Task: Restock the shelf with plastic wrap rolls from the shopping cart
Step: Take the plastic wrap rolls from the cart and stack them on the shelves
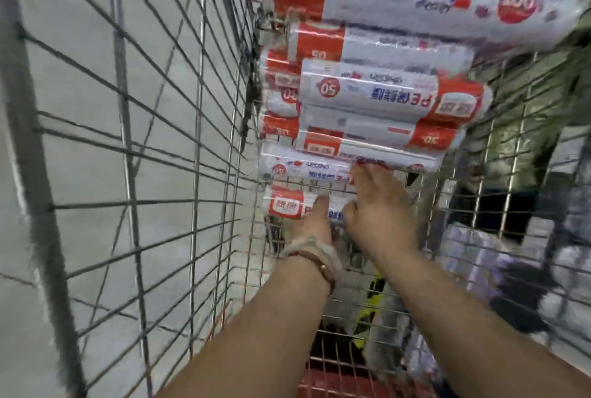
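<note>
Several plastic wrap rolls [383, 100] in white and red wrappers lie stacked across the wire shopping cart [198, 142], piled higher toward the far end. The nearest roll [286, 204] lies alone on the cart's wire floor. My left hand [311, 222], with bracelets on its wrist, grips this roll near its middle, the thumb on top. My right hand [380, 209] lies over the roll's right part, thumb beside it, and its fingertips reach the roll behind [303, 166]. The frame is blurred, so the fingers under the roll are hidden.
The cart's wire side wall [128, 174] rises on the left, with grey floor behind it. More wrapped packs [463, 247] lie outside the cart on the right. A red plastic part [323, 378] of the cart is near my forearms.
</note>
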